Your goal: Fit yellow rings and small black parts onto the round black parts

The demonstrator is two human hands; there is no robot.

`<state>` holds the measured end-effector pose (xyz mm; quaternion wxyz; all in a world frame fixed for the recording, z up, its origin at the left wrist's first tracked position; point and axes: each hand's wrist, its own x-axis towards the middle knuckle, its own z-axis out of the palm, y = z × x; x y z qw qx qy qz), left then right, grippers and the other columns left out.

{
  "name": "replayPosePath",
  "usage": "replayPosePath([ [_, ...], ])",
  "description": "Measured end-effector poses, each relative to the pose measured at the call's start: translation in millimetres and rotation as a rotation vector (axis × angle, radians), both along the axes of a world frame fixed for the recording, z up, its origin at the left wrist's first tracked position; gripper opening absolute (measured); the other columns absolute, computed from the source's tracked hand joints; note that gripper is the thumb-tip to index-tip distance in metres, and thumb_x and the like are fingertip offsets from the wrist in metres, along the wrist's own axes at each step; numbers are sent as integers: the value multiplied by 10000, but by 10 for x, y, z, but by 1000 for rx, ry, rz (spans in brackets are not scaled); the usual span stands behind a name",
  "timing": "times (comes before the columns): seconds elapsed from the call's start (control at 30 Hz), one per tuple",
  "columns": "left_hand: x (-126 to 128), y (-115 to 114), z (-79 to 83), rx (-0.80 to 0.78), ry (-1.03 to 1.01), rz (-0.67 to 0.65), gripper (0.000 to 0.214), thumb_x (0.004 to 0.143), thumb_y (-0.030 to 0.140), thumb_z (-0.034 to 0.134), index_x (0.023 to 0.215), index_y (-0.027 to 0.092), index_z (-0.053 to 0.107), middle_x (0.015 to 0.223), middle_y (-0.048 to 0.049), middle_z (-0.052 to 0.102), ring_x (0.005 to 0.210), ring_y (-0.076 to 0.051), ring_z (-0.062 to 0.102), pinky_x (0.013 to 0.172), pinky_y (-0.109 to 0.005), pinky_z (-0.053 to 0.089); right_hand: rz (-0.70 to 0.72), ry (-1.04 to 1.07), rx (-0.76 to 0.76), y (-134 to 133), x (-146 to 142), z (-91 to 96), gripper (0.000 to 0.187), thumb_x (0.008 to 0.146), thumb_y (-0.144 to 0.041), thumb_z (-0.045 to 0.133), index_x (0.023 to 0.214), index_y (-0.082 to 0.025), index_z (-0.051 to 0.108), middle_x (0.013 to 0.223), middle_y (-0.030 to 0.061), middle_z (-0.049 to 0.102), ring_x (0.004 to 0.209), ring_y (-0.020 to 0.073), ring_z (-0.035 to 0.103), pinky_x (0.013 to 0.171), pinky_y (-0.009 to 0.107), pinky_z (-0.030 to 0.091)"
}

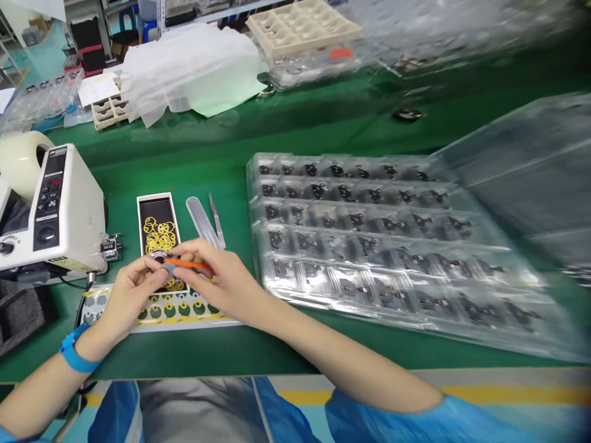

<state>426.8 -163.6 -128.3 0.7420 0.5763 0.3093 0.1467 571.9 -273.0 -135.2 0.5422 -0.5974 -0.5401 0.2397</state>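
Observation:
My left hand (pixel 132 294) pinches a small round part (pixel 159 255) with dark and silvery areas, mostly covered by fingers. Against that part, my right hand (pixel 226 280) holds a thin orange stick-like tool (pixel 188 264). Both hands are above a narrow white-rimmed box (pixel 141 216) with a dark inside, where yellow ring-shaped pieces (pixel 159 235) lie in a pile. Below the hands is a sheet of round stickers (pixel 184 309) with yellow strips, partly hidden by the left wrist. Metal tweezers (pixel 216 220) lie beyond the right hand, beside a pale translucent sleeve (pixel 202 220).
On the right, an open clear plastic tray (pixel 305 298) holds rows of small black parts, its lid (pixel 530 178) tilted up. A white tape dispenser (pixel 74 206) stands at left, near black foam (pixel 28 311). White sheeting (pixel 194 67) and a beige tray (pixel 305 27) are at the back.

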Motion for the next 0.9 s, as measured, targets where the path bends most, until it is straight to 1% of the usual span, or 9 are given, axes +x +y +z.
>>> replayPosePath([
  [0.07, 5, 2, 52, -79, -48, 43, 268, 701, 380, 799, 695, 163, 642, 714, 12, 613, 692, -98, 538, 679, -189, 444, -59, 101, -59, -13, -14, -3, 117, 872, -285, 565, 949, -198, 555, 684, -44, 509, 560, 99, 445, 524, 233, 342],
  [0.13, 9, 8, 86, -152, -99, 63, 243, 701, 336, 805, 682, 165, 634, 722, 14, 619, 709, -92, 546, 699, -178, 450, -72, 151, -101, -13, -34, -19, 104, 829, -288, 597, 838, -197, 546, 630, -66, 405, 534, 92, 369, 504, 232, 300],
  [0.23, 6, 18, 87, -227, -154, 40, 195, 722, 280, 794, 691, 166, 638, 713, 18, 617, 718, -84, 557, 716, -167, 456, -67, 185, -137, 6, -78, -57, 153, 787, -275, 613, 714, -194, 506, 618, -65, 351, 564, 96, 370, 519, 232, 299],
  [0.33, 0, 17, 65, -252, -173, 20, 169, 746, 256, 774, 698, 160, 644, 708, 18, 610, 712, -79, 556, 718, -162, 456, -88, 209, -142, 20, -113, -80, 169, 780, -269, 608, 684, -191, 493, 617, -63, 354, 573, 97, 390, 527, 229, 310],
  [0.5, 10, 0, 75, -273, -190, 10, 174, 745, 254, 772, 694, 154, 640, 708, 12, 619, 715, -83, 557, 724, -163, 462, -88, 85, -26, 18, -121, -86, 97, 798, -177, 584, 711, -176, 540, 621, -66, 364, 544, 78, 355, 523, 217, 294],
  [0.6, 23, -1, 92, -271, -187, 9, 185, 734, 251, 778, 678, 150, 634, 676, 17, 603, 687, -75, 543, 685, -145, 450, -64, 58, 8, 14, -114, -97, 121, 820, -129, 541, 709, -177, 544, 614, -67, 370, 528, 73, 335, 514, 212, 286],
  [0.67, 31, 5, 95, -253, -181, 13, 192, 731, 256, 776, 668, 148, 630, 673, 13, 602, 685, -79, 542, 682, -149, 453, -31, 74, 5, 7, -113, -100, 112, 832, -123, 523, 739, -176, 558, 627, -61, 397, 539, 75, 354, 512, 209, 292],
  [0.77, 44, 25, 92, -232, -168, 47, 193, 721, 269, 770, 661, 154, 627, 690, 8, 600, 711, -98, 562, 717, -179, 470, 0, 77, -11, -11, -114, -81, 104, 842, -144, 526, 750, -170, 564, 649, -48, 441, 553, 77, 378, 512, 209, 300],
  [0.9, 66, 58, 85, -168, -157, 172, 172, 730, 251, 741, 652, 177, 606, 750, 6, 594, 856, -147, 608, 834, -240, 467, 15, 62, -6, -31, -108, -47, 103, 838, -161, 540, 744, -169, 579, 651, -43, 476, 521, 71, 345, 500, 216, 284],
])
